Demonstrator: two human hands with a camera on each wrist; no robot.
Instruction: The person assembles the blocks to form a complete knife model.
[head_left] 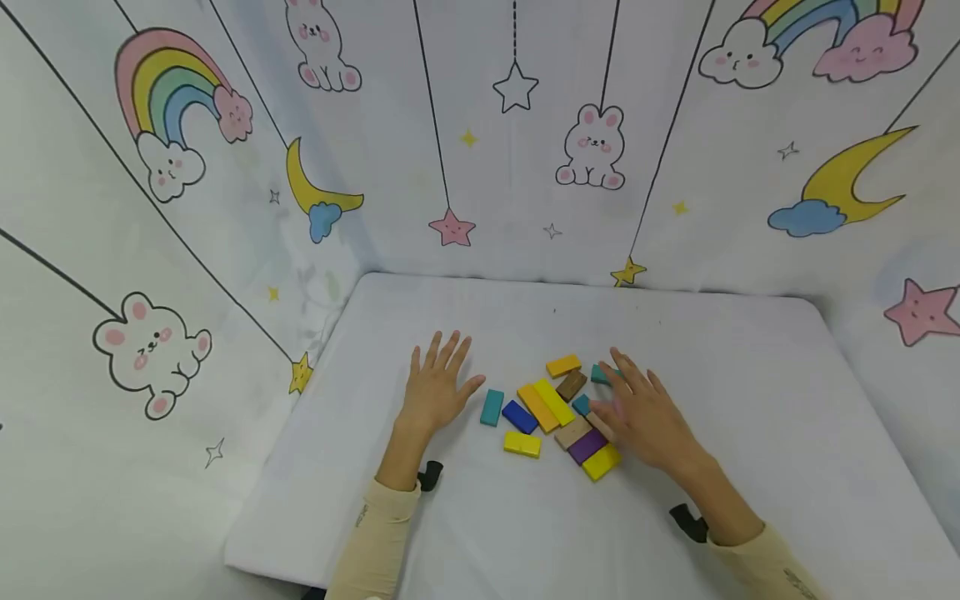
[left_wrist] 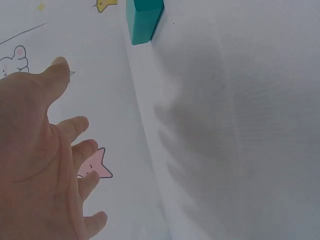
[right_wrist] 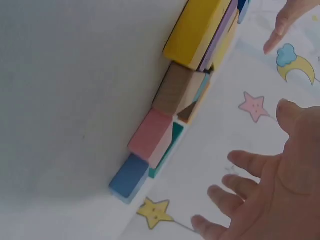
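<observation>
Several coloured wooden blocks lie in a loose cluster on the white table. My left hand (head_left: 435,398) hovers at the cluster's left with fingers spread, nearest a teal block (head_left: 492,407), and holds nothing. A dark blue block (head_left: 521,417) and a yellow block (head_left: 522,444) lie just beyond. Over the cluster's right side, my right hand (head_left: 651,423) has its fingers apart and grips nothing; it partly covers some blocks from the head camera. Beneath it, the right wrist view shows a pink block (right_wrist: 152,135), a light blue block (right_wrist: 130,177) and a wood-brown block (right_wrist: 177,90).
At the middle sit orange (head_left: 537,407) and bright yellow (head_left: 553,402) blocks, with a purple block (head_left: 587,447) in front. A dark brown block (head_left: 572,385) and another orange block (head_left: 563,365) lie behind. Printed cloth walls (head_left: 517,183) enclose the table (head_left: 450,308).
</observation>
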